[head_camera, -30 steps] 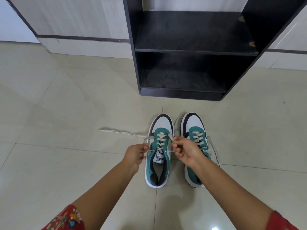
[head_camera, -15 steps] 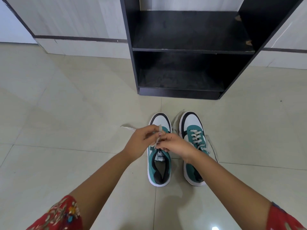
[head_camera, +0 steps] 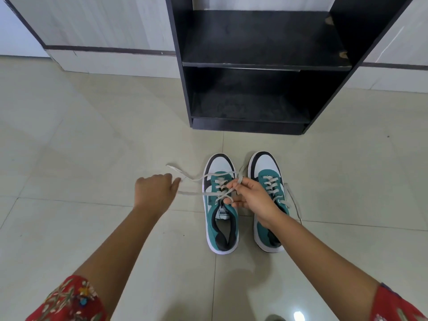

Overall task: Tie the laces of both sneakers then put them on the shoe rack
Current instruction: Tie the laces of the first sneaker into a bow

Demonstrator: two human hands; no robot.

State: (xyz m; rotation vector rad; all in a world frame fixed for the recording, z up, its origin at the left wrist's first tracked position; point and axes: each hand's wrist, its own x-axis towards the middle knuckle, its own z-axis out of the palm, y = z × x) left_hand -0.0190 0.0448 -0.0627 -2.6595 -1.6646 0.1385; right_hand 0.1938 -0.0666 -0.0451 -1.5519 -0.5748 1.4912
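Observation:
Two teal, white and black sneakers stand side by side on the floor, toes toward the rack. Over the left sneaker (head_camera: 221, 218), my right hand (head_camera: 251, 198) pinches a loop of its grey lace (head_camera: 196, 193). My left hand (head_camera: 156, 189) is to the left of that shoe, fingers closed on the lace's other strand, drawn out sideways. The lace's two strands cross above the tongue. The right sneaker (head_camera: 268, 172) is partly hidden by my right wrist; its lace (head_camera: 293, 200) lies loose on the floor at its right side.
A black shoe rack (head_camera: 261, 66) with two open shelves stands just beyond the sneakers, against a pale wall with a dark baseboard stripe. Beige floor tiles (head_camera: 92, 135) stretch out on both sides.
My hands were together above the left sneaker's tongue. The left hand has since pulled out to the left, drawing a lace strand taut, while the right stays over the shoe with a loop.

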